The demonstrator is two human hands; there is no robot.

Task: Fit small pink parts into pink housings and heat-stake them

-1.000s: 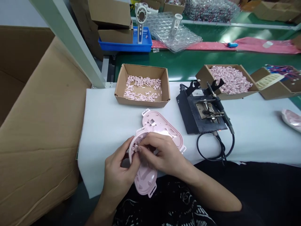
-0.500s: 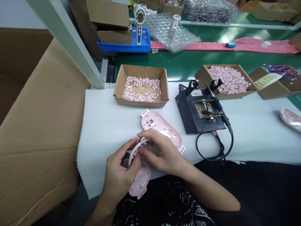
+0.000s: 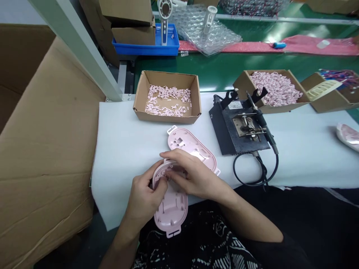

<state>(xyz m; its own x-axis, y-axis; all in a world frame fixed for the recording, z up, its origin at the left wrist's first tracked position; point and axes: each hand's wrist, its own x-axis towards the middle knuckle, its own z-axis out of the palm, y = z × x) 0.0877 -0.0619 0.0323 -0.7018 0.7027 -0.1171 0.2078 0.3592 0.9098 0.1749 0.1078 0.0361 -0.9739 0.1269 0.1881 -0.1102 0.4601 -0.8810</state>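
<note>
A pink oval plastic shell (image 3: 171,213) is held between both hands, its hollow inner side facing up, its lower end over my lap. My left hand (image 3: 147,194) grips the upper left rim, thumb inside the shell. My right hand (image 3: 193,175) is closed on the upper right rim, with thumb and fingertips inside near the top end; any small part between them is too small to make out. Just behind my right hand, a second pink shell (image 3: 193,144) lies on the white table sheet, inner side up.
Small pink parts lie in a cardboard box (image 3: 168,118) behind the shells. A black soldering station (image 3: 238,129) with a looped cable stands to the right. Further right is a box of pink pieces (image 3: 276,89). A large carton (image 3: 50,149) borders the left.
The held shell has turned so its hollow inside faces up more fully, and its lower end has swung slightly right. Both hands keep their hold. The whole view has shifted slightly.
</note>
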